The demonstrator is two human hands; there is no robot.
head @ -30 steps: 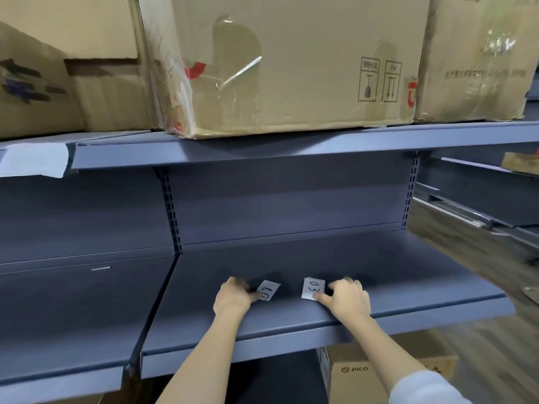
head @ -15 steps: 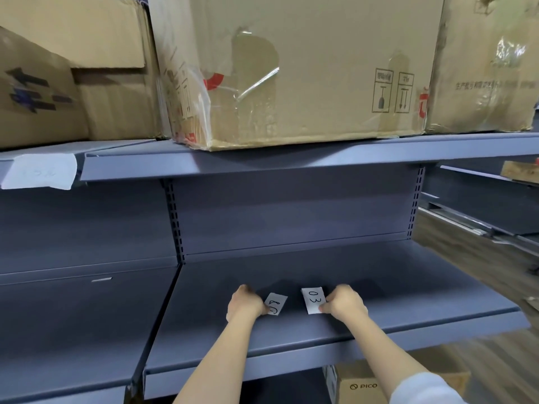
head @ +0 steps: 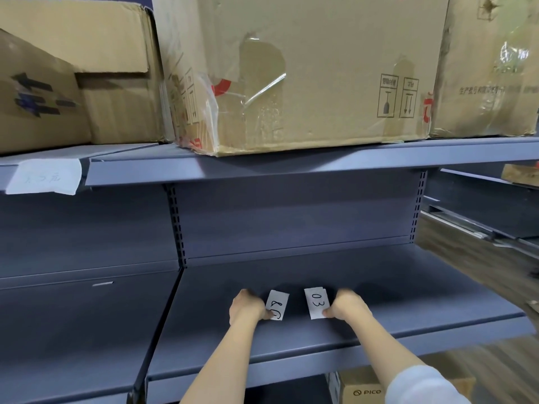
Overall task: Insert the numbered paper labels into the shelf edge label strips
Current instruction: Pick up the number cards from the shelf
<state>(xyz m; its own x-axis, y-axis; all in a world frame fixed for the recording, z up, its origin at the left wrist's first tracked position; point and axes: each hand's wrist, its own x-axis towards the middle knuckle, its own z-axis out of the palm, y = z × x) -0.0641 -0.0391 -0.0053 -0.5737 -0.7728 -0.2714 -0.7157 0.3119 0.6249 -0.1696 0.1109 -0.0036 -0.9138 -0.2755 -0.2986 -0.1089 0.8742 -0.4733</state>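
Shelf edge label strip (head: 335, 361): long grey-blue front lip of the lower shelf (head: 379, 290), rigid metal by the look, running below both forearms; no paper seen in it yet. Above, big taped carton (head: 306, 74) sitting on the upper shelf (head: 262, 167), with a white slip (head: 43, 176) stuck on the neighbouring edge to the left.

Numbered paper labels next: two small white slips lying flat on the lower shelf deck, near each other but apart. Right label (head: 316, 306) marked "03"; left label (head: 276, 307) with a handwritten number, digits not sure. Probably weightless, thin, floppy, easy to crease or slide on smooth metal; best taken by a near corner or edge, then fed in held taut.

Left hand (head: 246, 307) knuckles up, fingers curled, thumb tip (head: 269, 314) pinching the near corner of its label. Right hand (head: 348, 306) likewise curled, fingertips (head: 326, 312) nipping the lower right corner of "03". Both forearms reaching forward over the strip, wrists low to the deck.
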